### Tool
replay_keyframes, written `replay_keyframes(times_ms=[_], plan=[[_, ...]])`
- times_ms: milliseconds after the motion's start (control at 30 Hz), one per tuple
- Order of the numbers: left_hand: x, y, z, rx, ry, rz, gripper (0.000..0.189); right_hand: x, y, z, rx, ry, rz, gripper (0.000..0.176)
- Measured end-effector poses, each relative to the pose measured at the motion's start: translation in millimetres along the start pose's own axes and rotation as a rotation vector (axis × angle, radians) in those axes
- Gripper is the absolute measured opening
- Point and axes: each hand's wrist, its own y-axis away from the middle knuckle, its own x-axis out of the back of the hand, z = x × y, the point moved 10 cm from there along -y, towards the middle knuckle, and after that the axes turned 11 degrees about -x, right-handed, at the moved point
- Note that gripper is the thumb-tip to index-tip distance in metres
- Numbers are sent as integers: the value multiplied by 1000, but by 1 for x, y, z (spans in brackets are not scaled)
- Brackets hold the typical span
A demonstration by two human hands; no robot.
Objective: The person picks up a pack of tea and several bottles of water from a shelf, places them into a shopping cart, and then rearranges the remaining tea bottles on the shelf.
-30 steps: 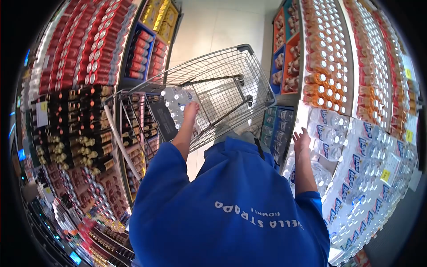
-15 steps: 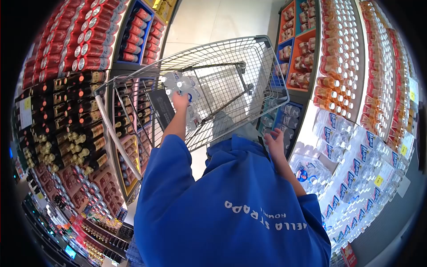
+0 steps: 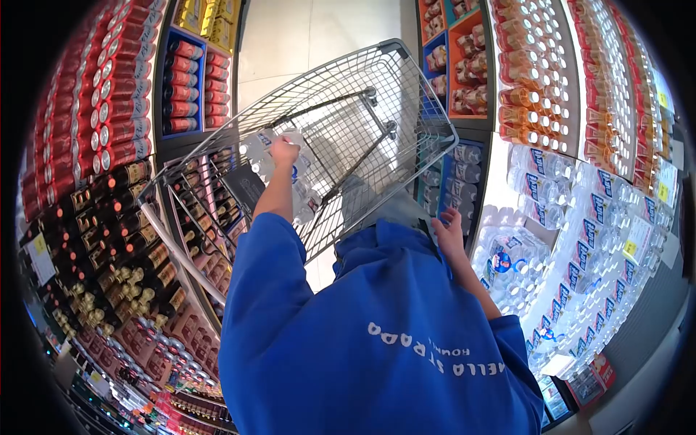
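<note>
A shopping cart of grey wire stands in front of me. Inside it, near the handle end, lies a shrink-wrapped pack of clear water bottles with blue labels. My left hand reaches down into the cart, its fingers closed on the top of this pack, and covers part of it. Low at my right side, near the cart's near edge, my right hand hangs with loosely curved fingers apart and nothing in them.
Packs of bottled water are stacked close on my right, with amber drink bottles beyond. Red cans and dark bottles fill the left side. The cart's handle bar lies to my left; a tiled aisle floor runs ahead.
My left hand has shifted slightly up and left in view, still at the bottle pack. The cart and shelves have shifted left in view. My right hand stays low by my side.
</note>
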Motion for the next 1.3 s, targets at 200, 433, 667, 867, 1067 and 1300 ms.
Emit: replay_keyframes(times_ms=[200, 433, 667, 867, 1067, 1300], plan=[[50, 55, 104, -253, 91, -188, 26, -23, 32, -81, 187, 134, -169, 68], [146, 216, 330, -864, 42, -369, 20, -69, 103, -221, 896, 354, -222, 88], [179, 303, 436, -1094, 260, -417, 24, -28, 133, -254, 992, 205, -173, 90], [105, 277, 412, -743, 834, -588, 51, 31, 72, -218, 591, -380, -286, 82], [22, 341, 439, -814, 753, -680, 97, 89, 36, -195, 422, -724, -319, 61], [-13, 352, 470, -912, 626, -845, 94, 159, 27, -163, 313, -638, -269, 74]])
